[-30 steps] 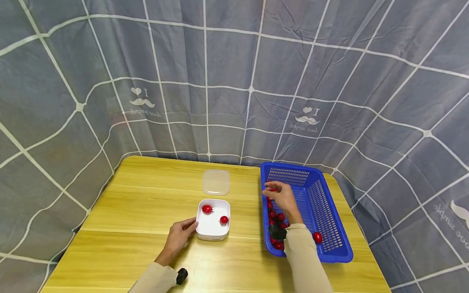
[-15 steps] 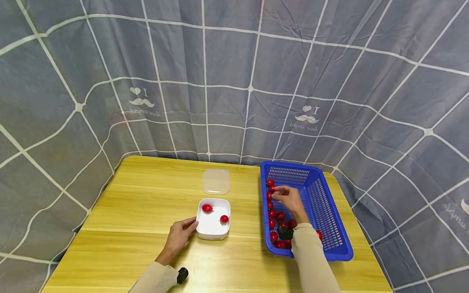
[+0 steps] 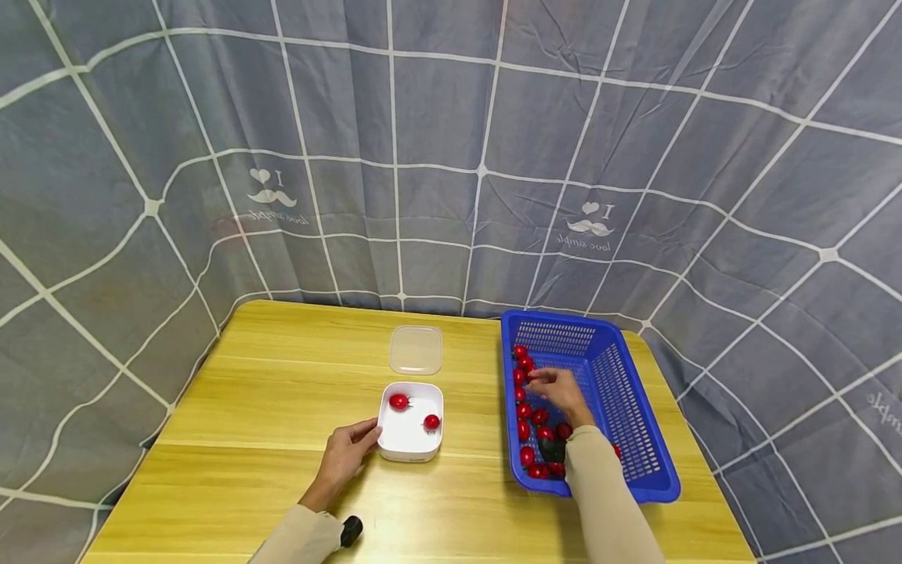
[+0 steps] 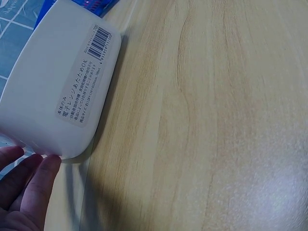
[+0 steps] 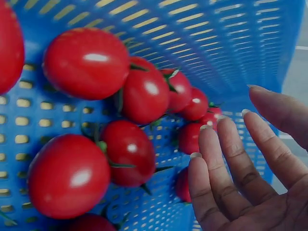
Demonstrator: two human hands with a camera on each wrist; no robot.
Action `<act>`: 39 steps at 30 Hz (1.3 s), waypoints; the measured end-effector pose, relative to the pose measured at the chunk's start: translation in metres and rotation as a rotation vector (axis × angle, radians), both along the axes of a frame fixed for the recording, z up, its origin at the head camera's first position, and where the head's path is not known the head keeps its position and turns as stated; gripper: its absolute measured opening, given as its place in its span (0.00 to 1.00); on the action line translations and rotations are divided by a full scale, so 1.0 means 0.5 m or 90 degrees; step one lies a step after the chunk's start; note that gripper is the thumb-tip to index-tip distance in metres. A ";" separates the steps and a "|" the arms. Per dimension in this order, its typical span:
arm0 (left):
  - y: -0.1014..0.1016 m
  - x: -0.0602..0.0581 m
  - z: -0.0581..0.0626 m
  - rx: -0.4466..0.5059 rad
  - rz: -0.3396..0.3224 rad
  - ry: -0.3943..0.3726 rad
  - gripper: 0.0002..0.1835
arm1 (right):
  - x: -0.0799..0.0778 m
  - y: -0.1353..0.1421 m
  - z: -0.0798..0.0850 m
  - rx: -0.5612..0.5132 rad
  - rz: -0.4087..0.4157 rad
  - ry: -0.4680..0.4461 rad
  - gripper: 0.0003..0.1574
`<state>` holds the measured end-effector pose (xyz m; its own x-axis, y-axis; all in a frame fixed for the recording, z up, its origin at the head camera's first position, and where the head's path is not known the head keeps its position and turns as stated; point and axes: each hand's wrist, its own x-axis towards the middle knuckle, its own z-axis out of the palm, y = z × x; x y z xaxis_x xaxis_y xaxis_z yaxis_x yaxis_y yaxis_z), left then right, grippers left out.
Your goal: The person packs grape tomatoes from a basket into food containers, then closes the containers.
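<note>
Inspector: Where are the tomatoes (image 5: 87, 63), and what is the grip state of the right hand (image 3: 561, 391)?

Technician: Most lie in the blue basket (image 3: 623, 392), lined along its left wall and grouped toward the near end. The right hand is lowered among them. Its grip is apart: the thumb stands off from the extended fingers. Whether the fingertips touch a tomato cannot be determined.

Inspector: What differs from one second earlier?

Technician: The right hand has shifted away from the left wall, rightward and slightly nearer the wearer. Tomatoes at the far left, previously covered, are exposed. The lone tomato on the right is now mostly hidden by the sleeve (image 3: 609, 493). The white container (image 3: 405, 433) and its two tomatoes hold position.

Inspector: And the left hand (image 3: 344, 453)?

Technician: Unmoved. Its fingertips rest against the container's left side; the grip is loose, fingers extended.

Inspector: Specify edges and room.

Technician: The left wall closely bounds the tomato row; bare basket floor lies to the right hand's far right. A strip of tabletop (image 3: 474, 407) separates basket and container. The translucent lid (image 3: 416, 350) lies flat just beyond the container. The basket's far end sits near the tabletop's back edge, before the gray curtain (image 3: 437, 204).
</note>
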<state>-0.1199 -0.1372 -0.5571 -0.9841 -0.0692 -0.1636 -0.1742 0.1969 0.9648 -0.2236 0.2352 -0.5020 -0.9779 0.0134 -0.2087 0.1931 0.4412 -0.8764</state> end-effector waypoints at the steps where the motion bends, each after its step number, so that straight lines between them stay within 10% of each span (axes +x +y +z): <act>1: 0.000 0.000 0.000 0.001 0.002 -0.001 0.18 | -0.001 0.001 -0.004 0.003 0.000 -0.004 0.20; 39: 0.000 0.002 0.003 0.007 0.004 0.000 0.19 | -0.024 -0.004 -0.055 0.076 0.095 -0.095 0.21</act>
